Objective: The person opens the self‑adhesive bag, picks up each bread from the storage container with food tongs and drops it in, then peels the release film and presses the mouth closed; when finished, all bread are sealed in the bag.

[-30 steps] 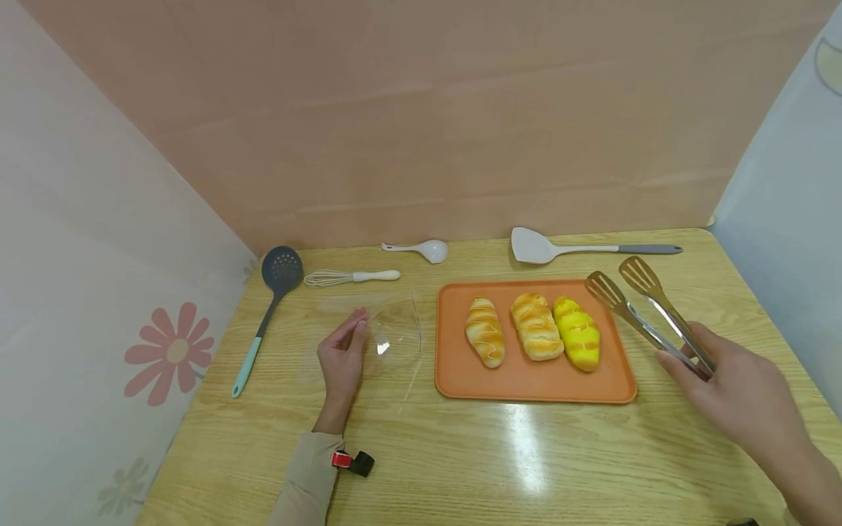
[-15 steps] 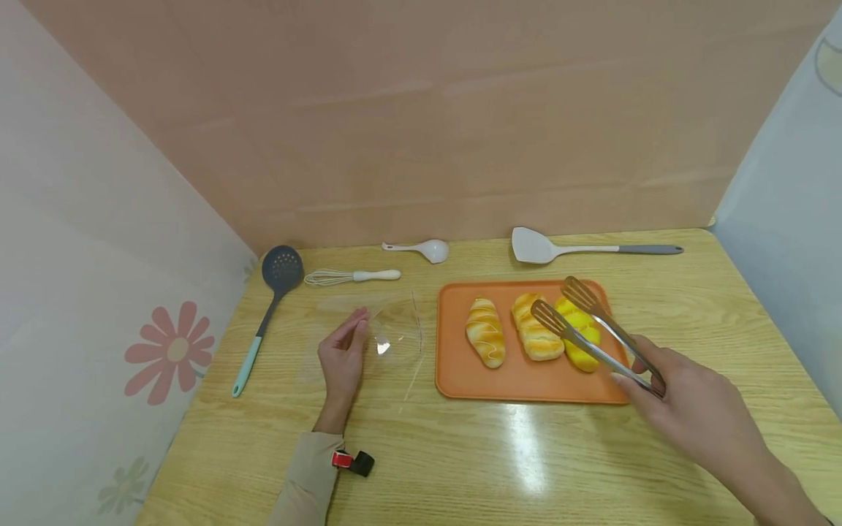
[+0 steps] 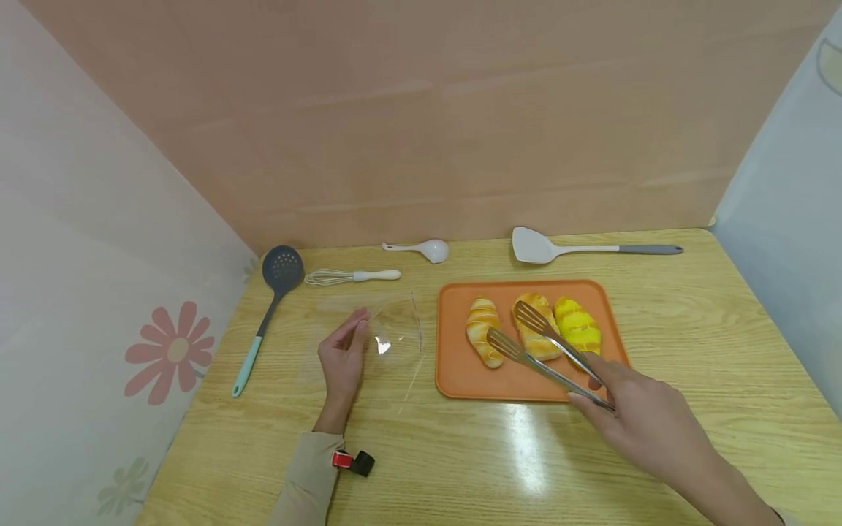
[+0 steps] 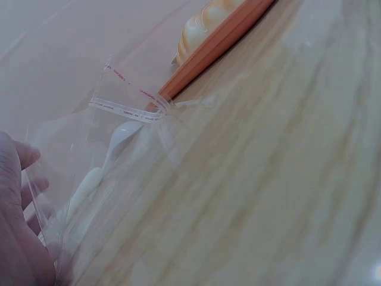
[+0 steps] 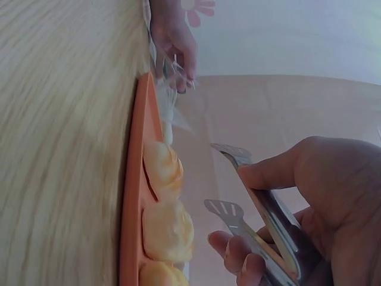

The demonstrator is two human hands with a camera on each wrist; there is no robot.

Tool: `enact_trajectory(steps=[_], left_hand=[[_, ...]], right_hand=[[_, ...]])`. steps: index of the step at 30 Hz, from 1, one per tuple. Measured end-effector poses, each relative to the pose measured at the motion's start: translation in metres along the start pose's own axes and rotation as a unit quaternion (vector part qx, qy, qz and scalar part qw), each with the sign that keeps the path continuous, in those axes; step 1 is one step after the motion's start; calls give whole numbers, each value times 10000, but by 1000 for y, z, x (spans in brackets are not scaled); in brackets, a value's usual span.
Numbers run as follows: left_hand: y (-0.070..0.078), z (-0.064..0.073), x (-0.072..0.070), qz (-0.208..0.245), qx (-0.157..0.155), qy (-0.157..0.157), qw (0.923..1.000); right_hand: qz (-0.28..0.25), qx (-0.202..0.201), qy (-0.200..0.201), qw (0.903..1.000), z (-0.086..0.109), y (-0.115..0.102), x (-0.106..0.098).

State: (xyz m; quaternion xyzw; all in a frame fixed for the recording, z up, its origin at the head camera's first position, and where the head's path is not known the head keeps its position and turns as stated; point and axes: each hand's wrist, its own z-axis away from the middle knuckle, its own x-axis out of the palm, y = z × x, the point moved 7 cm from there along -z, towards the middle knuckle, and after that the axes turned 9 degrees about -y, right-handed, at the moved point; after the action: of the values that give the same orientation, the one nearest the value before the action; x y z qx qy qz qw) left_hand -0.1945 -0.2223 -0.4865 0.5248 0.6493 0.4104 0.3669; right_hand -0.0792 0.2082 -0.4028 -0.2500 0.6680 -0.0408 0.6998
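Note:
My left hand (image 3: pixel 342 358) pinches the edge of a clear plastic bag (image 3: pixel 398 325) left of the tray. In the left wrist view, the bag's mouth stands spread, with a printed strip (image 4: pixel 128 112) along it. My right hand (image 3: pixel 647 420) grips metal tongs (image 3: pixel 552 374) by their arms, and their slotted ends are parted with nothing between them. Those ends overlap the left bread roll (image 3: pixel 483 318) and the middle bread roll (image 3: pixel 542 348) in the head view. The right wrist view shows the tongs (image 5: pixel 225 208) above the rolls. Beside them lies a yellow bread roll (image 3: pixel 579 327).
The orange tray (image 3: pixel 460 383) under the rolls stands on a wooden table (image 3: pixel 427 467). Along the back lie a slotted skimmer (image 3: pixel 283 270), a whisk (image 3: pixel 375 275), a white ladle (image 3: pixel 434 250) and a white turner (image 3: pixel 536 247). Walls enclose the back and both sides.
My right hand has brought the tongs leftward and toward me, from the tray's right edge to over the left and middle rolls. My left hand and the bag have stayed put.

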Motion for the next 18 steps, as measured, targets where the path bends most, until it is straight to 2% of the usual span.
enact_trajectory(steps=[7,15,18], left_hand=[[1,1,0,-36,3,-17,10000],[1,1,0,-1,35,-7,10000],[1,0,0,-14,41,11,10000]], right_hand=[[51,29,-291,9996,-6,-10,15],[552,-59,-218,9982,-11,-29,22],[802,-98,-65,9967,-13,-36,25]])
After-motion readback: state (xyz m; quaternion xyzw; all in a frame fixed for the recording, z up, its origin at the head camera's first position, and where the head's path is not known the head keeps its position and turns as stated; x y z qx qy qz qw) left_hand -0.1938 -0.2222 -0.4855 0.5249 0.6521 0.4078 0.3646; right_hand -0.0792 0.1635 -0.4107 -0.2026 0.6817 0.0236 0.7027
